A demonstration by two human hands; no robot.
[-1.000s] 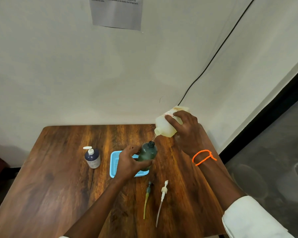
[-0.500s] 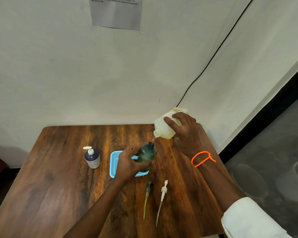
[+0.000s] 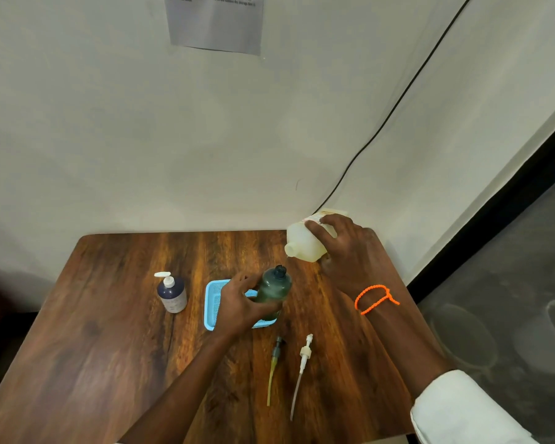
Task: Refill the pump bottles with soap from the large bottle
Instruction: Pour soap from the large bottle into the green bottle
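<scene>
While the right hand [image 3: 350, 251] grips the big pale bottle [image 3: 305, 243] tipped spout-down just above the green bottle [image 3: 274, 290], the left hand [image 3: 241, 304] is wrapped around that green one over the blue tray [image 3: 213, 302]. Two pump tops [image 3: 303, 357] lie on the surface [image 3: 109, 347], and a purple pump bottle [image 3: 172, 293] stands off to the left.

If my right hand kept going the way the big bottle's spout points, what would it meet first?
Most likely the open neck of the green bottle that the left hand holds: the large bottle in the right hand tips down-left toward it. Depth is unclear.
</scene>
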